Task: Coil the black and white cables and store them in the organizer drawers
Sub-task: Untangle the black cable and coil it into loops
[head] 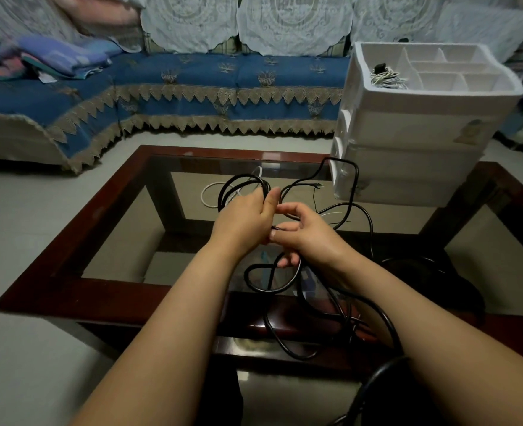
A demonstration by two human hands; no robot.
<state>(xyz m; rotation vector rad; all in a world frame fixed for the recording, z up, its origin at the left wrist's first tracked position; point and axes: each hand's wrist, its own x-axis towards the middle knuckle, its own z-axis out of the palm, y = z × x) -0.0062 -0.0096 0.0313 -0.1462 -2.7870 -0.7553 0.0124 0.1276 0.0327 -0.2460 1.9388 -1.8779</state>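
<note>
Loops of the black cable [351,182] are gathered in the closed left hand [251,215] above the glass-topped coffee table [69,272], probably so the coil keeps its shape. A further strand is pinched in the right hand [308,233], apparently to feed the next turn, while the slack trails over the near edge. The white cable [206,195] lies on the glass just beyond the hands. A coiled cable already rests in the top tray of the white organizer [414,142], which stands within reach. A sticker on its side cannot be read.
</note>
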